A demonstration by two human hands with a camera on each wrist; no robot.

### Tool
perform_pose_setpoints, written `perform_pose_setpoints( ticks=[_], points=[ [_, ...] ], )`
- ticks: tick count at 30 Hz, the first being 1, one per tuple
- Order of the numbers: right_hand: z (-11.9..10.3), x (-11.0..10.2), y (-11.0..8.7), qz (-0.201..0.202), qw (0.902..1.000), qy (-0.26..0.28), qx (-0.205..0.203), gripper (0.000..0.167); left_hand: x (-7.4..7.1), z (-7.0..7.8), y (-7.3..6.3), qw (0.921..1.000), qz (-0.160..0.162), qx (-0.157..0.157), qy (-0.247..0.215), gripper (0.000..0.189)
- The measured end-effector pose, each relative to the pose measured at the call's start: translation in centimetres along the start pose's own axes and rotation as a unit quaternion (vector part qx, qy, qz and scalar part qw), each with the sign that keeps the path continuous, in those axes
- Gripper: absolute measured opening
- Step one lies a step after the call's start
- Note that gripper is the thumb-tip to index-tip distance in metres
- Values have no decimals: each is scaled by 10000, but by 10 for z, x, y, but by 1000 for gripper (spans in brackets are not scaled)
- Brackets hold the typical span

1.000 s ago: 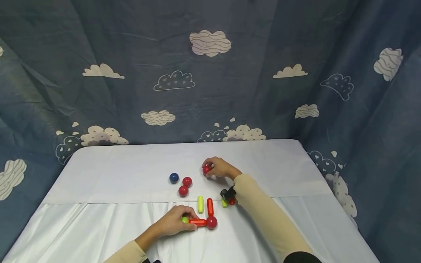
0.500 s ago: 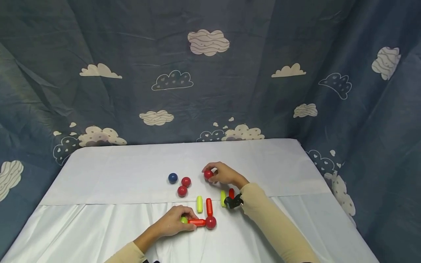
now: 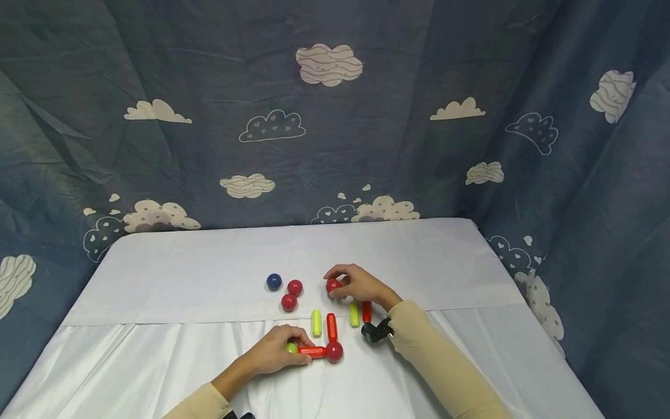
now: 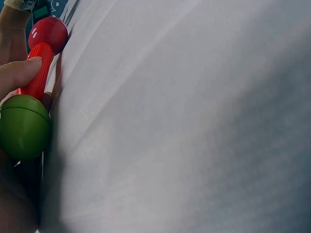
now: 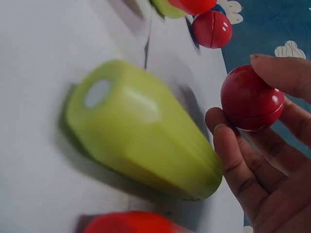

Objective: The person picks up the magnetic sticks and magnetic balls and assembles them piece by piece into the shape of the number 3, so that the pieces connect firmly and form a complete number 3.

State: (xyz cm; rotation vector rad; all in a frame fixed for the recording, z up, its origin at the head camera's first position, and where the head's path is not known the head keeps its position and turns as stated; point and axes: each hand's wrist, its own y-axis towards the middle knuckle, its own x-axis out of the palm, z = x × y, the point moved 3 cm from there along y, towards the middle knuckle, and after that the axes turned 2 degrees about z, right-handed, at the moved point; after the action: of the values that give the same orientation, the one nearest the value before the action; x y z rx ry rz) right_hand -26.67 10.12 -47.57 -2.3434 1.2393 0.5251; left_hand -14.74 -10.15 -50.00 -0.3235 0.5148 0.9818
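My left hand (image 3: 279,351) pinches a red rod (image 4: 39,73) between thumb and fingers. A green ball (image 4: 24,127) sits at the rod's near end and a red ball (image 3: 334,352) at its other end. From that red ball a second red rod (image 3: 332,327) points away across the table. Farther back, my right hand (image 3: 361,285) holds another red ball (image 5: 252,98) between thumb and fingers. In the right wrist view, a light green rod (image 5: 143,131) lies on the cloth beside this hand.
Two loose red balls (image 3: 289,302) and a blue ball (image 3: 274,282) lie left of centre. A light green rod (image 3: 316,323) lies left of the upright red rod. Another red rod (image 3: 367,312) lies by the right wrist. A dark cloud-patterned curtain (image 3: 209,145) hangs behind the white table (image 3: 183,279).
My right hand has drawn the red ball slightly toward me and to the right, uncovering the rods near its wrist. The left hand has stayed in place with its rod.
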Motion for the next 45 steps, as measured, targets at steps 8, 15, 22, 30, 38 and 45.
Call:
perform_pose_setpoints(
  ticks=[8,15,22,30,38,45],
  points=[
    [1,2,-8,-10,9999,-145,-71,34,0,1,1,10000,-2,-5,7,16],
    [0,5,-12,61,9991,-420,-67,34,-1,1,1,10000,-31,-86,0,15],
    [-1,9,-17,67,9988,-466,-135,30,-1,3,0,10000,-42,-63,-23,15],
    [0,13,-20,64,9985,-493,-244,31,-1,1,1,10000,-51,0,5,15],
    [0,16,-22,19,9959,-772,-465,30,-2,1,1,10000,-73,18,34,15],
    [-1,18,-22,19,9959,-763,-490,30,-1,-2,3,10000,-86,8,49,15]
  ],
)
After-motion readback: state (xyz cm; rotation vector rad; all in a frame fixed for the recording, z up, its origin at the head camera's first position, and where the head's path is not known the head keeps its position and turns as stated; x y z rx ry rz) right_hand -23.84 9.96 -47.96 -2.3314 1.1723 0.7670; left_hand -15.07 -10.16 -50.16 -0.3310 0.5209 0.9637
